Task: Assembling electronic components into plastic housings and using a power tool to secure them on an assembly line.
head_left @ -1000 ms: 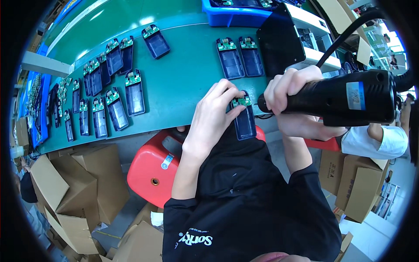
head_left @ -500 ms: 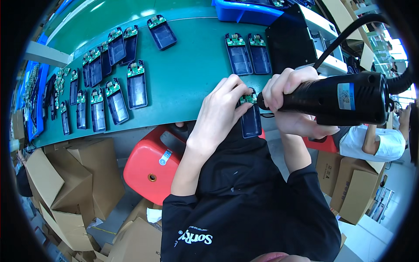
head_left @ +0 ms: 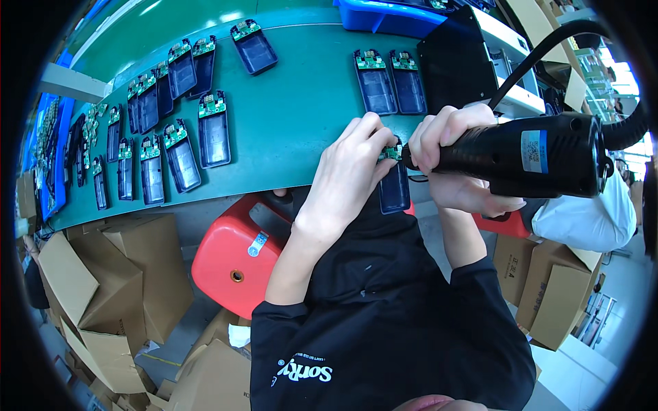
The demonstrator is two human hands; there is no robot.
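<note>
My left hand is closed at the fingertips on a dark blue plastic casing with a green circuit board at its top end. Thumb and fingers pinch it around the board, just off the table's near edge. In my right hand, fingers wrapped round its front, is a black electric screwdriver lying nearly level. Its nose points left and meets the board's right side; the exact contact is hidden by my fingers. A thick black hose loops up from the area behind the tool.
More casings with boards lie on the green table, several at left and a pair ahead. A blue bin and a black-and-white machine stand at the back right. Below are a red stool and cardboard boxes.
Both hands, the casing and the screwdriver hold almost the same place. The screwdriver's rear end has shifted slightly left. At the right, a person in white has moved.
</note>
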